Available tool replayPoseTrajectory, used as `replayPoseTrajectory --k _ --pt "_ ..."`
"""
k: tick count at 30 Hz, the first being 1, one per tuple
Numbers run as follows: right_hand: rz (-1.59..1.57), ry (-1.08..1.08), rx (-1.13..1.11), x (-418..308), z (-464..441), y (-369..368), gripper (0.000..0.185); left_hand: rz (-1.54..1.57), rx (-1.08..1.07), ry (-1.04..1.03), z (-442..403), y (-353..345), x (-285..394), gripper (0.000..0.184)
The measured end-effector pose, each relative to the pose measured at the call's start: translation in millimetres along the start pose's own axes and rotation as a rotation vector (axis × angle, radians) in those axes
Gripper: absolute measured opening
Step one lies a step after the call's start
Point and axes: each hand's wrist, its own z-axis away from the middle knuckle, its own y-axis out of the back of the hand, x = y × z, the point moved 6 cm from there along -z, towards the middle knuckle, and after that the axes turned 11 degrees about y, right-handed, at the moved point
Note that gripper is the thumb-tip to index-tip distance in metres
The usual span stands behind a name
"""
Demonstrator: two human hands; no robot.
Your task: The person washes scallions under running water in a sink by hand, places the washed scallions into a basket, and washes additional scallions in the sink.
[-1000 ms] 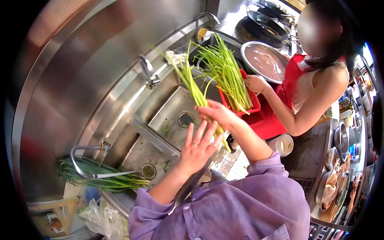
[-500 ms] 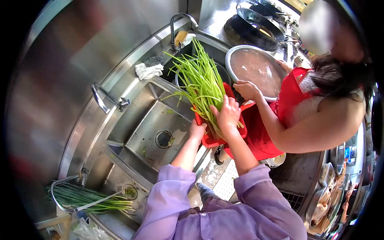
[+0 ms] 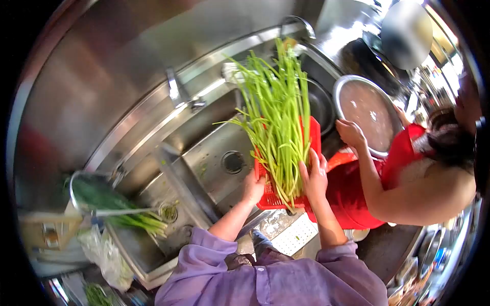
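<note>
A red plastic basket (image 3: 269, 200) full of long green stalks (image 3: 280, 122) is held up in front of me, over the near right edge of the sink. My left hand (image 3: 253, 187) grips the basket's left side. On the right side, my right hand (image 3: 315, 178) is closed around the basket's edge, with its fingers against the stalks. The stalk tops lean out over the basket's far end.
A person in a red apron (image 3: 352, 196) stands at the right, holding a metal bowl of pinkish liquid (image 3: 368, 115). Sink basins (image 3: 214, 163) with faucets (image 3: 178, 92) lie left. Darker green stalks (image 3: 138, 219) rest in the lower left basin. A plastic bag (image 3: 104, 255) hangs near it.
One second ago I held loose stalks; now both my hands hold the red basket, with stalks in it. Since half a second ago, my right hand has shifted from atop the stalks to the basket's side.
</note>
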Motion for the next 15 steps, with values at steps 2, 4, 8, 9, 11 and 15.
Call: replayPoseTrajectory --k 2,4,8,9,11,15 --pt "-0.056 -0.012 -0.04 -24.2 22.5 4.2 0.046 -0.045 -0.001 0.079 29.9 23.8 -2.0 0.024" --pt "-0.084 0.024 -0.069 -46.8 46.8 12.3 0.044 -0.201 0.034 0.113 65.3 47.6 8.6 0.025" --pt "-0.138 0.168 -0.113 -82.9 110.4 22.9 0.041 -0.221 0.046 0.124 140.2 89.0 11.5 0.032" --pt "-0.145 0.211 -0.099 -92.4 127.1 25.6 0.041 -0.263 -0.013 0.195 161.7 100.9 15.5 0.035" --pt "-0.17 0.264 -0.133 -118.0 159.0 27.9 0.04 -0.213 0.134 0.016 192.8 118.3 -7.3 0.038" --pt "-0.206 0.416 -0.206 -171.7 200.7 33.2 0.04 -0.132 0.237 0.133 279.4 176.5 7.1 0.036"
